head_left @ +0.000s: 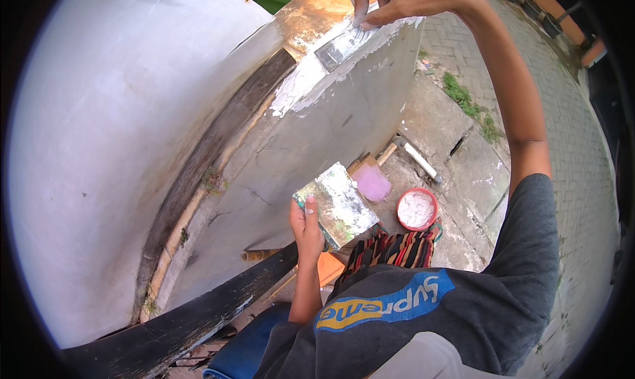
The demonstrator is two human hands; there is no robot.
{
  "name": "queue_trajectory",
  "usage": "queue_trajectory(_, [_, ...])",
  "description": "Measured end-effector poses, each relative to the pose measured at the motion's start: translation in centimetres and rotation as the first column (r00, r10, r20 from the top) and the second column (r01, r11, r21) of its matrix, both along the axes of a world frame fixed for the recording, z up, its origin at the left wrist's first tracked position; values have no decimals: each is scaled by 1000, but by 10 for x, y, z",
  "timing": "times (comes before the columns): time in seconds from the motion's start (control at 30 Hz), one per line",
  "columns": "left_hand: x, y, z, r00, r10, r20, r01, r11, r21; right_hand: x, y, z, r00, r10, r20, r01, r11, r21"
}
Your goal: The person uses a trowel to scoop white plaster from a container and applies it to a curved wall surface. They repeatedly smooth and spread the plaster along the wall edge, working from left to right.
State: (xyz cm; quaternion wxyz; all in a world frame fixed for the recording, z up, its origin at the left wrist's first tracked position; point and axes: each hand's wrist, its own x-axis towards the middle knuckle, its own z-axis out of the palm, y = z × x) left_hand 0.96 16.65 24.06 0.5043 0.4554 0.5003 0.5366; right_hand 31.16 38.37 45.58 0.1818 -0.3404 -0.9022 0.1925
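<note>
Cracked wall, smeared white paste, left hand gripping board, right hand pinching scraper

One head view on my feed: left fisheye of the worn pair, looking steeply down from head height. I get the wearer's shirt very near at the lower edge, left hand and right hand within arm's reach, grey wall just beyond, paving farther off, right. Straight edges bow toward the dark rim.
</note>
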Motion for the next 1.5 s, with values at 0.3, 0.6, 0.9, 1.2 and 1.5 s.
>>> queue_trajectory(0.3, [18, -10, 1, 997, -80, -12, 79, 995, -60, 51, 16, -4, 995, -97, 0, 97, 993, -67])
queue_trajectory(0.6, [25, -5, -5, 995, -100, -15, 99, 993, -70, 35, 9, -5, 994, -111, 16, 112, 987, -111])
queue_trajectory(0.9, [19, -3, -5, 994, -107, 16, 108, 992, -71, 77, -7, -9, 922, -373, -104, 368, 927, -65])
queue_trajectory(1.2, [8, 10, -29, 948, 11, 318, 83, 957, -279, -5, -118, -190, 565, -387, -729, -10, 880, -475])
queue_trajectory(1.5, [82, -25, -19, 732, 146, 665, 239, 860, -452, -37, -220, -288, 191, -550, -813, -351, 735, -580])
